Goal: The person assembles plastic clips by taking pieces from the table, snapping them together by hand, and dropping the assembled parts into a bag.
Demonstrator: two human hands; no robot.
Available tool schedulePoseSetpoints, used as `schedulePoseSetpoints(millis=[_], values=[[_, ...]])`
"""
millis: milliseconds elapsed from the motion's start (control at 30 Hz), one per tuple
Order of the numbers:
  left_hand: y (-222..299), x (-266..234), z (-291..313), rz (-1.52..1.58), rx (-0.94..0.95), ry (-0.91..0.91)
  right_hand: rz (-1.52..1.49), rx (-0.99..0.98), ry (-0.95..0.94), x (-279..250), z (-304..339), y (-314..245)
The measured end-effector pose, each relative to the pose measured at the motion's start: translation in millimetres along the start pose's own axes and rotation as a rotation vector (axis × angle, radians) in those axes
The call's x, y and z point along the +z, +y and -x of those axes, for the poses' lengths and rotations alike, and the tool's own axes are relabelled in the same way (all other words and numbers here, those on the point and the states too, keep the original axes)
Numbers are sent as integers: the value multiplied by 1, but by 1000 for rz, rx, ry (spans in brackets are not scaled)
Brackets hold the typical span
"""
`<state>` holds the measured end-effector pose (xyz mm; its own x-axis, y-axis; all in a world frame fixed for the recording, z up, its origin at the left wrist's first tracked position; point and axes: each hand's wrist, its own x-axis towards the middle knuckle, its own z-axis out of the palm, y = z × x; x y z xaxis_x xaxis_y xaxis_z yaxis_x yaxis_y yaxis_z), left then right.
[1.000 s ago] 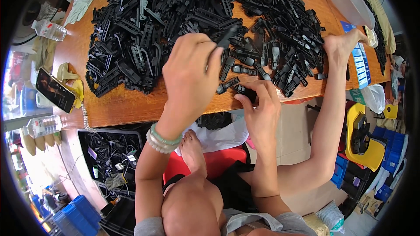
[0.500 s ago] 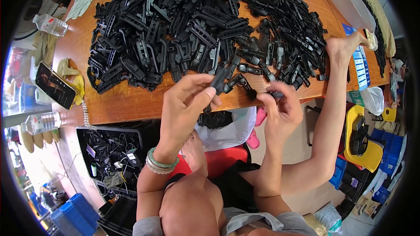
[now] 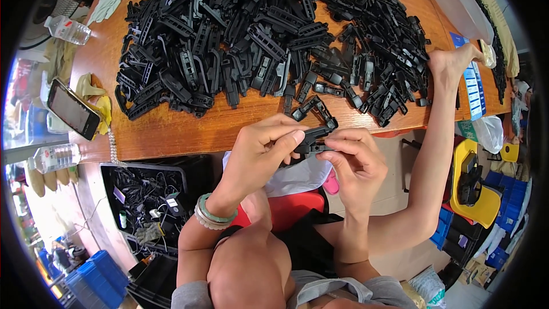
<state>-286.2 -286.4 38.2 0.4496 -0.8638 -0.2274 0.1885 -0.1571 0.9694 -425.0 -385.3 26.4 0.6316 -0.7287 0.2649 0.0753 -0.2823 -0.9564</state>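
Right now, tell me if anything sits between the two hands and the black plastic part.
Nothing visible does. The left hand and right hand both pinch the black plastic part directly, just off the near edge of the wooden table, apart from the pile of parts.

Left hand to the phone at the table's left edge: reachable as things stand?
Probably yes, but not at once: the left hand and right hand both grip a black plastic part. The phone lies uncovered on the table, nothing between.

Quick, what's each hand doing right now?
Left hand: closed, pinching one end of a black plastic part.
Right hand: closed, fingertips gripping the same part's other end.
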Motion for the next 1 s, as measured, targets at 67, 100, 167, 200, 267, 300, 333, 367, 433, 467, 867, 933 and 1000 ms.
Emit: schedulePoseSetpoints(millis=[67,100,167,200,267,300,333,367,433,467,867,933,1000], values=[[-4,0,2,46,32,-24,0,4,0,5,2,0],[-5,0,4,44,31,-21,3,7,4,6,3,0],[-7,2,6,-45,107,-47,-33,38,35,6,5,3],[-6,3,9,-46,106,-47,-71,67,65,6,6,4],[-4,7,14,-346,255,-23,-73,86,53,5,5,-1],[-4,8,15,-496,330,-10,-77,103,40,4,5,-3],[-4,8,15,-581,348,-13,-76,102,42,3,5,-2],[-6,9,15,-581,350,-15,-86,93,30,1,6,1],[-9,9,14,-590,432,-6,-98,83,18,-1,3,1],[-9,8,14,-593,431,-5,-11,83,0,-1,-1,-3],[-8,12,16,-593,417,-54,-143,245,-35,-7,10,4],[-15,11,12,-606,539,-27,-198,310,-16,-7,11,6],[-13,12,11,-595,498,-43,-184,279,-20,-9,11,12]])
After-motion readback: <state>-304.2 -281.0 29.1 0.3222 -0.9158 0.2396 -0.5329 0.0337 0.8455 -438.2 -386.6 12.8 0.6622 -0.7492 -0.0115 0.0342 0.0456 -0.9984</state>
